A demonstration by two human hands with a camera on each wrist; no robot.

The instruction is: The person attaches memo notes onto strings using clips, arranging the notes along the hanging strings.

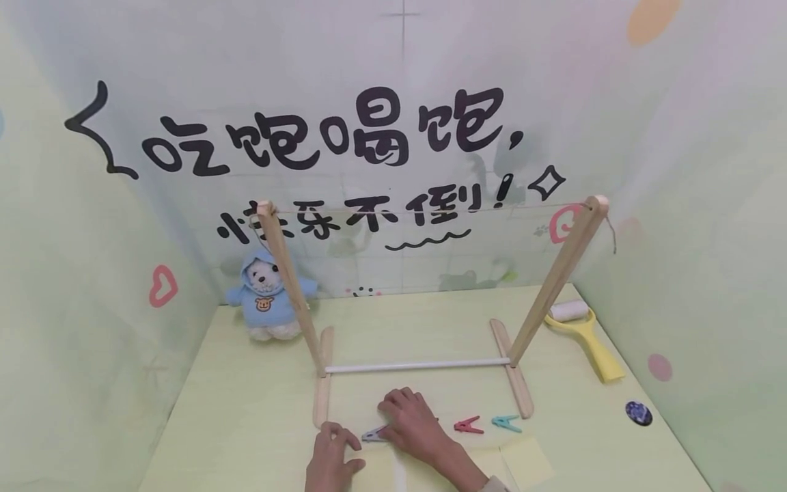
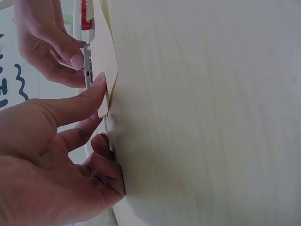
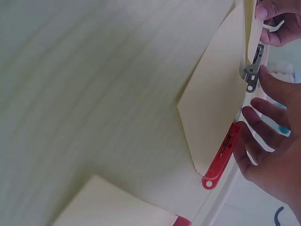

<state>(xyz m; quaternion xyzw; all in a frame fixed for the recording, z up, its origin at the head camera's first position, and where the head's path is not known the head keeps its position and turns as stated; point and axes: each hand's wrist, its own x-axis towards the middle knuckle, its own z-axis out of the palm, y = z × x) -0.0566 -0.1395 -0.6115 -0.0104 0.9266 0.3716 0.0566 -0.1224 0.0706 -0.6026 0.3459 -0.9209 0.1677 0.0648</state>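
My left hand [image 1: 332,456] is low at the front, its thumb and index finger pinching the edge of a pale yellow paper note [image 2: 104,61]. The right hand [image 1: 413,425] lies over the table just right of it, fingers spread and loosely bent. Its thumb touches or nearly touches a grey clothespin [image 3: 252,73] by the held note. Under its fingers a red clothespin [image 3: 221,157] sits at the edge of another note [image 3: 211,89]. In the head view the right hand partly covers the grey clothespin [image 1: 374,435].
Another red clothespin [image 1: 468,425], a teal clothespin [image 1: 507,423] and a note [image 1: 527,463] lie to the right. Behind stands a wooden frame [image 1: 556,280] with a string and a white rod [image 1: 418,366]. A plush toy [image 1: 267,307], yellow lint roller [image 1: 590,342] and dark disc [image 1: 639,413] flank it.
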